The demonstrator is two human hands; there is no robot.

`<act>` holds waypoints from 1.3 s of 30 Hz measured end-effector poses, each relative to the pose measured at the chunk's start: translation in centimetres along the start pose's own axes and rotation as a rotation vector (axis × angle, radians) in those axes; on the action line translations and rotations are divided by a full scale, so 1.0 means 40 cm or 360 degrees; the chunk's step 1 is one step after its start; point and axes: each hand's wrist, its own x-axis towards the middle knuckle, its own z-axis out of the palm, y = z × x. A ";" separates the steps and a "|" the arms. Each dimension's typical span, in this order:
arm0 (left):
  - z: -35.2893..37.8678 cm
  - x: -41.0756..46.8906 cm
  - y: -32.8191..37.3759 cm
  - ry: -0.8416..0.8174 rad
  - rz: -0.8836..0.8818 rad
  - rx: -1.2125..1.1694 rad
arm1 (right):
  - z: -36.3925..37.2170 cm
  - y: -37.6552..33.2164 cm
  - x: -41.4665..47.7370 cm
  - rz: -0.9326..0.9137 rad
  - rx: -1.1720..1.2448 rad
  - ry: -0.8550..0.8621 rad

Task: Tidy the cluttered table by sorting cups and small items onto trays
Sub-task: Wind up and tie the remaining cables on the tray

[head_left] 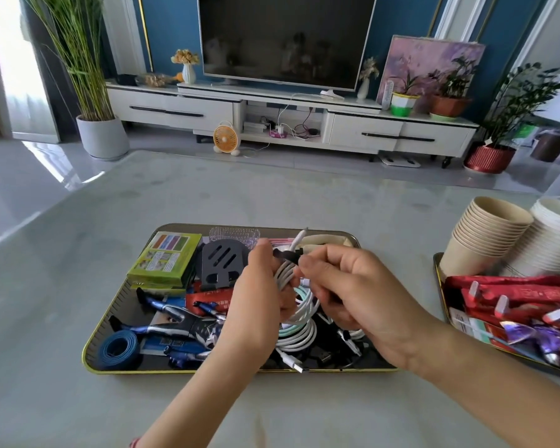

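Observation:
A gold-rimmed dark tray (95, 341) lies in front of me, full of small items. Over its right half my left hand (259, 299) grips a coiled white cable (299, 313). My right hand (353, 292) pinches a small black clip or tie (288, 255) at the top of that coil. One white plug end (299, 237) sticks up behind my fingers. More white and mint cables (296, 339) lie on the tray under my hands. At the right, two stacks of paper cups, beige (485, 234) and white (547, 240), rest on a second tray (437, 270).
The near tray also holds green boxes (164, 260), a dark slotted stand (222, 263), a blue and silver toy figure (172, 324), a blue tape roll (118, 349) and a red packet (209, 302). Red and purple snack packets (518, 308) fill the right tray. Bare tabletop (272, 195) stretches beyond.

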 end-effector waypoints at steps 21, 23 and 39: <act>-0.016 -0.005 0.012 0.0219 0.0454 0.0653 | -0.049 -0.008 -0.015 -0.0721 -0.1155 0.0139; -0.014 -0.008 0.012 0.0165 0.0495 0.0680 | -0.059 -0.002 -0.003 -0.0747 -0.1168 0.0013; 0.005 -0.020 0.001 0.0138 0.0570 0.0708 | -0.042 0.033 0.009 -0.0656 -0.0920 -0.0034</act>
